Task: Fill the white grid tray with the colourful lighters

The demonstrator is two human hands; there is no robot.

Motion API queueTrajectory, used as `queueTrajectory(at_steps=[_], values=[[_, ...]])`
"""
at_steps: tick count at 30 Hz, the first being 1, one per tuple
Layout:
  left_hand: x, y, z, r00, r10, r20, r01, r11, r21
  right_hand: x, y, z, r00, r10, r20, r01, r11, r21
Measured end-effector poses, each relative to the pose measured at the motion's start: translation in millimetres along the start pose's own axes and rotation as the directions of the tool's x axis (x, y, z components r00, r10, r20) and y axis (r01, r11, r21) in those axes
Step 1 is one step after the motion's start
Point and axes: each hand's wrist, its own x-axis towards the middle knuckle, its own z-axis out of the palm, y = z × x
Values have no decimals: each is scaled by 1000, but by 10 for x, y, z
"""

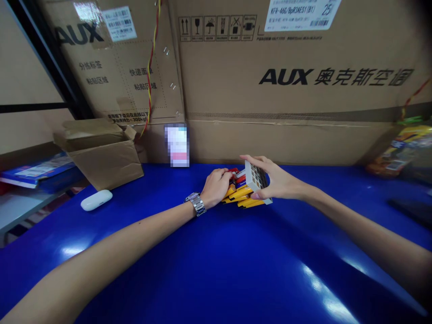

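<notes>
Over the blue tabletop (pixel 209 265), the left hand (pixel 215 186), wearing one silver metal watch (pixel 195 204), clasps yellow, red and blue pens (pixel 240 193), too overlapped to count; the right hand (pixel 283 178) grips one light-grey plastic grid holder (pixel 256 176) at their ends. Behind, brown cardboard (pixel 236 90) reads "AUX" twice; one white label (pixel 302 14), "KFR-46G/BpR3AES1(B1)".

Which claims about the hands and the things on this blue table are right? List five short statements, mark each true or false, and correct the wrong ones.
1. The right hand grips a grey gridded holder. True.
2. The left hand touches the pens. True.
3. Both wrists are bare. False: a silver band is on the left one.
4. A red case lies left of the pens. False: the case there is white.
5. The tabletop is blue. True.
</notes>
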Motion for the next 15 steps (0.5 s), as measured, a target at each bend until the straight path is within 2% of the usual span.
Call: queueTrajectory(at_steps=[4,10,15], values=[[-22,16,-11,999,39,29,-40,999,35,2,58,-32,1000,4,13,-4,1000,-14],[-39,6,-18,976,177,129,-192,974,117,-18,105,-117,1000,18,21,-17,999,-41],[-53,-34,-22,961,216,173,-246,954,173,-46,140,-178,998,35,42,-32,997,-64]])
